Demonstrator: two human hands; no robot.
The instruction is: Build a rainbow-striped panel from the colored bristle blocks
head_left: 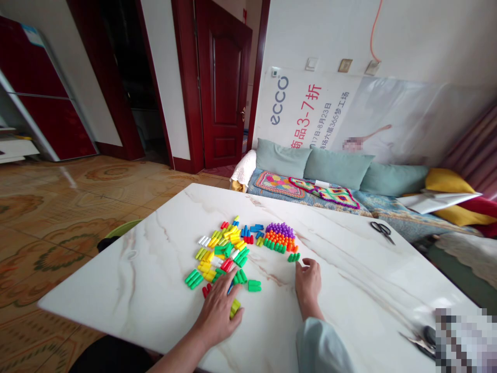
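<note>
My left hand (222, 305) rests over the near side of a loose pile of coloured plastic pieces (223, 250), its fingers spread. The pieces look like short rounded caps, many side by side in small groups, in yellow, green, red, white and blue. Yellow-green pieces (235, 308) show beside its thumb; what lies under the palm is hidden. My right hand (308, 282) is at the table, fingers loosely curled with a gap between them. Its fingertips are close to a small green group (294, 257); contact is unclear. Beyond it, purple (280, 229), orange (279, 239) and green pieces (274, 245) stand in packed rows.
The white marble-patterned table (155, 269) carries black scissors (382, 231) at the far right and another pair (421, 342) at the near right. A pair of green pieces (254, 285) lies apart between my hands. Behind the table is a sofa with cushions (337, 166).
</note>
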